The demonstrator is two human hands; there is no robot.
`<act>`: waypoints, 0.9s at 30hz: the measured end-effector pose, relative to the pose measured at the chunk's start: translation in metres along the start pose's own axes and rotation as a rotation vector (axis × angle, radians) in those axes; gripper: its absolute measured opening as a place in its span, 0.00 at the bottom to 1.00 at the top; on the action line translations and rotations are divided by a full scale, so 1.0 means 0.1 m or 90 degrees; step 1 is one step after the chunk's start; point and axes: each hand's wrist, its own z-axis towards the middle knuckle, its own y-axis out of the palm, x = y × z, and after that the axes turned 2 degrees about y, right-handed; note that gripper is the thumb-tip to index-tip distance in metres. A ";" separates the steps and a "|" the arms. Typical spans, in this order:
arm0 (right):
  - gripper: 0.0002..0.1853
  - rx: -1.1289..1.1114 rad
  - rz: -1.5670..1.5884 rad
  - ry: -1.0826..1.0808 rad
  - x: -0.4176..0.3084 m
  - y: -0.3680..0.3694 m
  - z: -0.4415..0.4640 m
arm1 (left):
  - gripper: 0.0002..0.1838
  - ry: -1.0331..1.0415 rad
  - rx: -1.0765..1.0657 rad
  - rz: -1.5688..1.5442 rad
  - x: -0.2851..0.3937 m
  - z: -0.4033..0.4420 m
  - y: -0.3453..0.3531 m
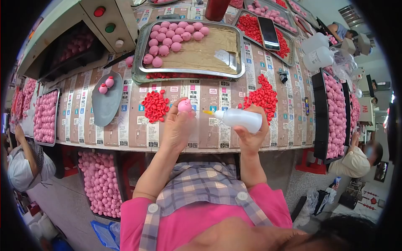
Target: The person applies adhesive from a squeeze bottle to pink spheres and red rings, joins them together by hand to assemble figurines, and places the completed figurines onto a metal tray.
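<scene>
Between the fingers of my left hand point(176, 129) is a small pink ball-shaped figure point(184, 106), held up over the table. My right hand point(253, 133) is wrapped round a white squeeze bottle point(242, 120), tilted on its side. Its yellowish nozzle tip point(207, 112) points left at the pink figure, with a small gap between them. A pile of small red rings point(155, 106) lies just left of my left hand. Behind the bottle is a second pile of red pieces point(263, 97). A grey oval plate point(106, 102) at left carries two pink figures with red parts.
A metal tray point(209, 54) with pink balls stands at the back. A phone point(268, 33) lies on a tray of red pieces. A machine point(90, 31) stands at back left. Crates of pink balls point(335, 117) flank the table. Other people sit at both sides.
</scene>
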 end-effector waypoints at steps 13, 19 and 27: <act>0.20 -0.043 -0.122 -0.125 0.08 0.09 -0.05 | 0.24 0.008 -0.002 -0.015 0.00 0.00 0.00; 0.19 -0.073 -0.160 -0.140 0.11 0.08 -0.04 | 0.23 0.011 -0.004 -0.011 0.00 -0.01 0.01; 0.18 -0.079 -0.135 -0.126 0.07 0.08 -0.03 | 0.24 0.004 -0.001 -0.003 0.02 0.00 -0.02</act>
